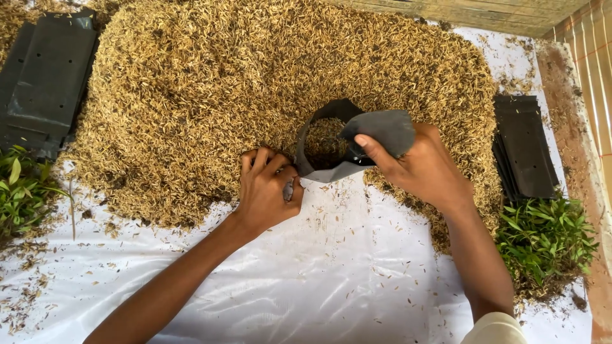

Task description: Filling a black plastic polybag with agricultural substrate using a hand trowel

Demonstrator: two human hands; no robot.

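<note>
A small black plastic grow bag [331, 172] lies on its side at the edge of a big heap of golden rice husk [255, 83], its mouth open and husk inside. My right hand [421, 169] pinches the bag's upper flap [382, 130] between thumb and fingers. My left hand [268, 188] sits just left of the bag's mouth, fingers curled in the husk at the pile's edge, touching the bag's rim.
A white plastic sheet [319, 274] covers the ground. Stacks of flat black bags lie at the left [44, 76] and right [526, 146]. Bundles of green seedlings lie at the left [19, 191] and right [545, 242]. A wooden board [472, 13] borders the far side.
</note>
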